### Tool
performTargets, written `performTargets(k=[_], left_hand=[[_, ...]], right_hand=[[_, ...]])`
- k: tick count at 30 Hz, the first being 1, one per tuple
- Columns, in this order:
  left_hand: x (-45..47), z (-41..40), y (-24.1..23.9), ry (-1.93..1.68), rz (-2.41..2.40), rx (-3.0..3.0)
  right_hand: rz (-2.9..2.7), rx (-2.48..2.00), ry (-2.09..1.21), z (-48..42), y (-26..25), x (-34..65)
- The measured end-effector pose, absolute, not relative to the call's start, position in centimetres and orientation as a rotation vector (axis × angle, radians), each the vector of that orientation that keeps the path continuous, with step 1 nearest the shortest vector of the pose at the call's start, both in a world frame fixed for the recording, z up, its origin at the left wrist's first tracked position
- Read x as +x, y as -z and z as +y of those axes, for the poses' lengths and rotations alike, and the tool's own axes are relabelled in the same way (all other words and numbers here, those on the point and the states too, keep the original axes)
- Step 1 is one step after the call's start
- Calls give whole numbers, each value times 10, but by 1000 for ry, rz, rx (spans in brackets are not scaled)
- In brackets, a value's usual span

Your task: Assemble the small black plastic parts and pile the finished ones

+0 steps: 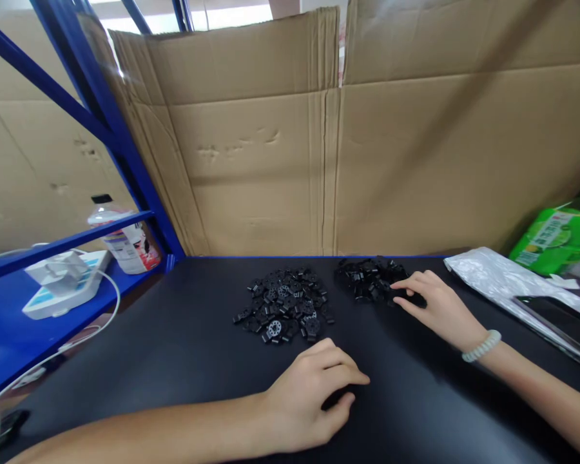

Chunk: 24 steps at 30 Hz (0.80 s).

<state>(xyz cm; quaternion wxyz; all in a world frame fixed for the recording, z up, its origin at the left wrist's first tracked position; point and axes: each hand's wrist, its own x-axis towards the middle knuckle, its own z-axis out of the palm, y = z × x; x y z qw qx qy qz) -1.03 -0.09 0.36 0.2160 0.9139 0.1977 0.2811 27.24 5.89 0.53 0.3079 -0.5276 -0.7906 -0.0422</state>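
Two heaps of small black plastic parts lie on a black table [174, 361]. The left heap [284, 306] holds flat round pieces with holes. The right heap [370, 277] holds smaller dark pieces. My right hand [437, 306] rests at the right heap's near edge, fingers curled and reaching into the pieces; a white bead bracelet [481, 346] circles its wrist. My left hand [314, 396] lies on the table just in front of the left heap, fingers curled together in a pinch. What its fingers hold, if anything, is hidden.
Corrugated cardboard sheets [328, 148] stand as a wall behind the table. A blue metal rack [111, 129] stands at left, with a plastic bottle [123, 241] and a white device with cables [60, 287] on its shelf. A crinkled clear bag [502, 280] and a green package [558, 238] lie at right.
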Motion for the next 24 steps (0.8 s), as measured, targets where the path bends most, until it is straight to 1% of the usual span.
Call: performTargets(k=[3, 5, 8, 10, 15, 17, 20, 24], left_hand=[[-11, -1, -5, -808, 538, 2507], [-11, -4, -6, -834, 525, 2486], [-11, -7, -7, -897, 565, 2383], [-10, -7, -7, -954, 634, 2240], [-7, -1, -7, -1045, 737, 1729], [-6, 0, -8, -1021, 762, 1654], [-5, 0, -7, -992, 821, 1722], [-3, -2, -4, -982, 898, 1761]], right_hand=[[-2070, -1413, 45, 55, -6, 267], [-2002, -1431, -70, 48, -11, 264], [-1836, -1413, -413, 33, -23, 255], [-1764, -1318, -645, 23, -29, 246], [-1840, -1068, -1048, 7, -27, 221], [-1882, -1025, -1129, 4, -21, 213], [-1916, -1039, -1145, 2, -15, 205], [-1804, -1094, -1280, -3, -14, 196]])
